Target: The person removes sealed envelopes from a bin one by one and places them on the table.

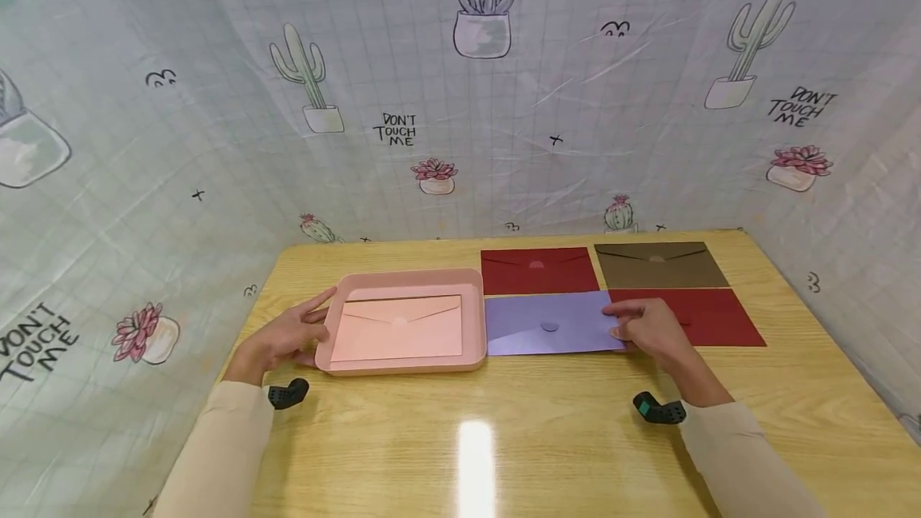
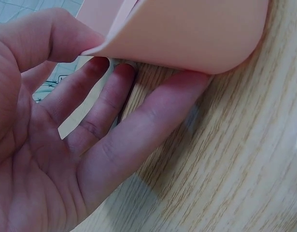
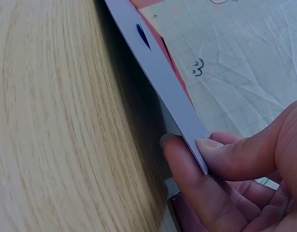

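My left hand [image 1: 284, 340] holds the left side of a shallow pink tray [image 1: 410, 281]. In the left wrist view, one digit bends onto the tray wall [image 2: 187, 34] at its rim, while other fingertips touch lower down. Inside the tray lies a light pink envelope [image 1: 403, 342], its flap facing up. On the right, my right hand [image 1: 655, 330] pinches the right edge of a lavender envelope [image 1: 528, 310] between thumb and fingers. That edge is lifted off the table in the right wrist view, and the envelope's left end lies beside the tray.
Behind the lavender envelope lies a dark red envelope [image 1: 536, 266], with a brown envelope [image 1: 658, 258] to its right. Another red envelope [image 1: 727, 318] is partly behind my right hand. The wooden table [image 1: 388, 446] meets a cactus-print cloth [image 1: 504, 126] at the back and sides.
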Available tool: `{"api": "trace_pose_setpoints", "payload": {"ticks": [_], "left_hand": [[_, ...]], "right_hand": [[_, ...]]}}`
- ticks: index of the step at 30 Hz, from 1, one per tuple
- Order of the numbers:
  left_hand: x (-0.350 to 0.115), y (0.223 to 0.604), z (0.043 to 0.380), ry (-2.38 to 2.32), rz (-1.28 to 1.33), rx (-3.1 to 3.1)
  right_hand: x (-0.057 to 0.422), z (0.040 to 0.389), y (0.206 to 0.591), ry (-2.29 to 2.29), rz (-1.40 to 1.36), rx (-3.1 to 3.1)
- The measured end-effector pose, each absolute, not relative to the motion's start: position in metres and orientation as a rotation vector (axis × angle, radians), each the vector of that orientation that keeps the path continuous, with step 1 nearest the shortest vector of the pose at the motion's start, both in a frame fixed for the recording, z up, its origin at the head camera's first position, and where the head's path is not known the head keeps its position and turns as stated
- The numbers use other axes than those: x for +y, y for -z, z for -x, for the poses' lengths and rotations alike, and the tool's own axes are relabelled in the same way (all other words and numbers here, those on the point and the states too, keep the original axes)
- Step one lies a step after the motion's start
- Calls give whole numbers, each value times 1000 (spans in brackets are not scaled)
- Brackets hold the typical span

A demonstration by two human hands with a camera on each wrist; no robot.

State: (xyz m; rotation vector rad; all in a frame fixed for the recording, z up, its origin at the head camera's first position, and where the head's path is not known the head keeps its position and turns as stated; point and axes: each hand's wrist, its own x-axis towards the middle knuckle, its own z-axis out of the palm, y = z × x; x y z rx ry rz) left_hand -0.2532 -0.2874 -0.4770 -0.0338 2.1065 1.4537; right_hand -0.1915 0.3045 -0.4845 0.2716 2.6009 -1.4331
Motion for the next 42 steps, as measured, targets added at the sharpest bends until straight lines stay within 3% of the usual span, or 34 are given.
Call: {"api": "trace_pose_setpoints", "payload": {"ticks": [42], "left_hand": [[-286, 476, 252, -1446, 35, 2106]], "right_hand": [[302, 193, 489, 1501, -334, 2528]]}}
